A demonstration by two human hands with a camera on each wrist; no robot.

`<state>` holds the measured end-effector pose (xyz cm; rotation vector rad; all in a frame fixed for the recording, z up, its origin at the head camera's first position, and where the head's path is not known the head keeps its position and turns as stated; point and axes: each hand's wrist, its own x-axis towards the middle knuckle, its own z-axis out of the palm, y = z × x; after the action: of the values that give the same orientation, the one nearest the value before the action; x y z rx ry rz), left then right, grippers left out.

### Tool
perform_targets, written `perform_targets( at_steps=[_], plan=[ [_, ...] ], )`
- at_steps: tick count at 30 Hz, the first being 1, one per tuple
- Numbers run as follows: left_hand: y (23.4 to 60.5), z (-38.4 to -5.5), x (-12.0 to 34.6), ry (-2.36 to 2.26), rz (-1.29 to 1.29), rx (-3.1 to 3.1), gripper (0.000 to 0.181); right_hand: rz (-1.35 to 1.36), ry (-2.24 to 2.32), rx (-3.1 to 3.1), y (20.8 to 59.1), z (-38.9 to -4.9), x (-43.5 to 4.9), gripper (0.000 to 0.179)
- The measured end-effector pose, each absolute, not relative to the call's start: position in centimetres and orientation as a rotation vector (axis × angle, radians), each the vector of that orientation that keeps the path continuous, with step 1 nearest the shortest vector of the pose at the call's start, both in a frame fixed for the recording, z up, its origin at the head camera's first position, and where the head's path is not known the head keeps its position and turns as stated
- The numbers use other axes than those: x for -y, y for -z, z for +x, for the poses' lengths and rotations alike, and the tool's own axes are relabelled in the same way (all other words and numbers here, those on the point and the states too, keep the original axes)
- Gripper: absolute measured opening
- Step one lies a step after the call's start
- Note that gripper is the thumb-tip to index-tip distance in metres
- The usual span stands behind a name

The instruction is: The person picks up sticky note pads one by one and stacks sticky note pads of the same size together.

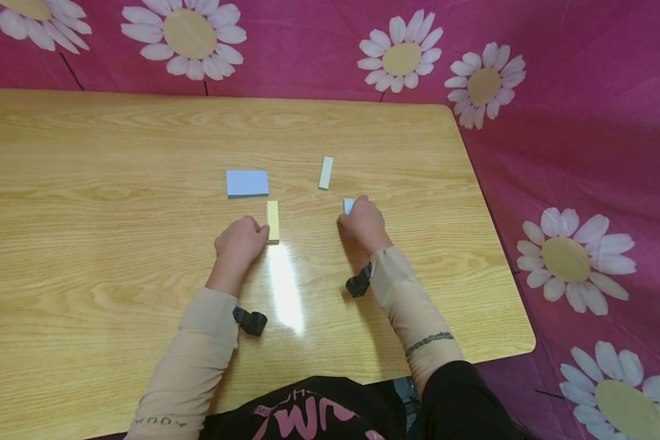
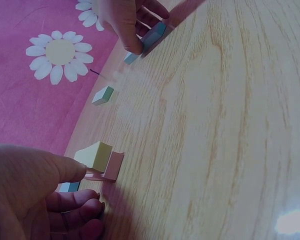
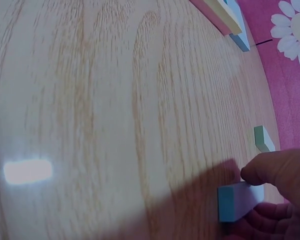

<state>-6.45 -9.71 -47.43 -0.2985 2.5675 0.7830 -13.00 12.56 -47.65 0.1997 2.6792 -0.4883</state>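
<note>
At the middle of the table, a narrow yellow sticky note pad (image 1: pixel 273 221) lies over a pink sticky note pad (image 2: pixel 114 166). My left hand (image 1: pixel 242 241) pinches the yellow pad at its near left edge, thumb (image 2: pixel 72 169) against it and the other fingers curled beside. To the right, my right hand (image 1: pixel 366 223) holds a narrow light-blue pad (image 3: pixel 240 200) between thumb and fingers, covering most of it in the head view. Beyond the hands lie a wider blue pad (image 1: pixel 247 183) on the left and a narrow pale-green pad (image 1: pixel 326 173) on the right.
The wooden table (image 1: pixel 115 153) has rounded corners and ends at the right against a pink cloth (image 1: pixel 583 153) with white daisies. A bright light reflection (image 1: pixel 286 293) shows on the tabletop between the forearms. A small black camera (image 1: pixel 251 321) sits on the left wrist.
</note>
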Motion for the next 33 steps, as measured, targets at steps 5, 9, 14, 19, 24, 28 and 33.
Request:
perform_targets(
  at_steps=[5,9,14,19,24,28,33],
  plan=[
    [47.49,-6.45,9.72,-0.788,-0.301,-2.568,0.036,0.084,0.390,-2.718,47.64,-13.03,-12.66,0.031],
    [47.57,-6.44,9.76,-0.789,-0.301,-2.570,0.036,0.000,0.365,-2.735,47.64,-13.02,-12.71,0.024],
    [47.57,-6.42,9.75,-0.794,-0.302,-2.571,0.036,-0.057,0.331,-2.735,47.66,-12.97,-12.84,0.028],
    [47.45,-6.41,9.76,-0.801,-0.310,-2.567,0.036,-0.125,0.289,-2.742,47.53,-12.93,-12.87,0.030],
    [47.38,-6.39,9.87,-0.804,-0.314,-2.568,0.035,-0.205,0.221,-2.748,47.41,-13.00,-12.86,0.030],
    [47.40,-6.39,9.92,-0.812,-0.312,-2.567,0.034,-0.247,0.164,-2.752,47.27,-13.07,-12.90,0.031],
    [47.44,-6.44,9.92,-0.813,-0.314,-2.560,0.033,-0.300,0.143,-2.753,47.04,-13.04,-12.94,0.026]
  ],
)
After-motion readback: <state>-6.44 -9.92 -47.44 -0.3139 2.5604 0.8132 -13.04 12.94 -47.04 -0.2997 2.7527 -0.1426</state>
